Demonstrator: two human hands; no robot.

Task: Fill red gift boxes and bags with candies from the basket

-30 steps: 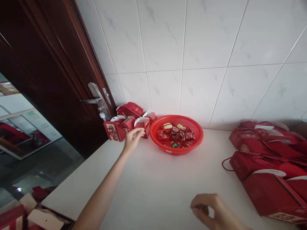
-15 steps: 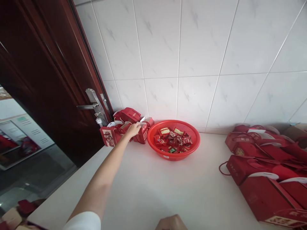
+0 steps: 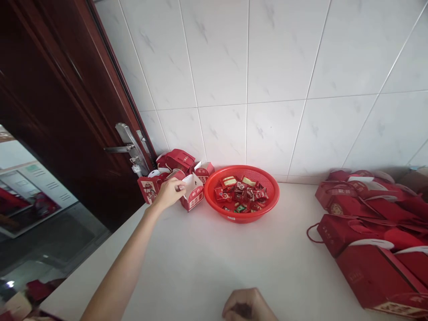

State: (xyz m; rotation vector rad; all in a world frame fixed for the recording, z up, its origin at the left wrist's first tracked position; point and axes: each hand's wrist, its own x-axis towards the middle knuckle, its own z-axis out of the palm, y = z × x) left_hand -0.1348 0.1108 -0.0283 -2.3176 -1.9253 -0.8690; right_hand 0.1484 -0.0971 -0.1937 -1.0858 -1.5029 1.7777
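My left hand (image 3: 169, 194) is closed on the edge of a small red gift box (image 3: 194, 199) with its top open and its white inside showing. The box is tilted on the white table, just left of a red plastic basket (image 3: 274, 200). Wrapped sweets (image 3: 245, 192) in mostly red wrappers lie in the basket. At the bottom of the view, my right hand (image 3: 250, 304) is curled over the table, its fingers bent inward. A dark patch shows inside its curl; what it is, I cannot make out.
Other red gift boxes (image 3: 180, 159) are bunched by the wall on the left. Many more red boxes (image 3: 371, 272), with cord handles, are piled on the right. A dark wooden door (image 3: 67, 89) with a metal handle (image 3: 118, 149) stands left of the white table (image 3: 187, 267).
My left hand has drawn the red gift box towards me and to the left, tipping its open top into sight. My right hand has risen further into view.
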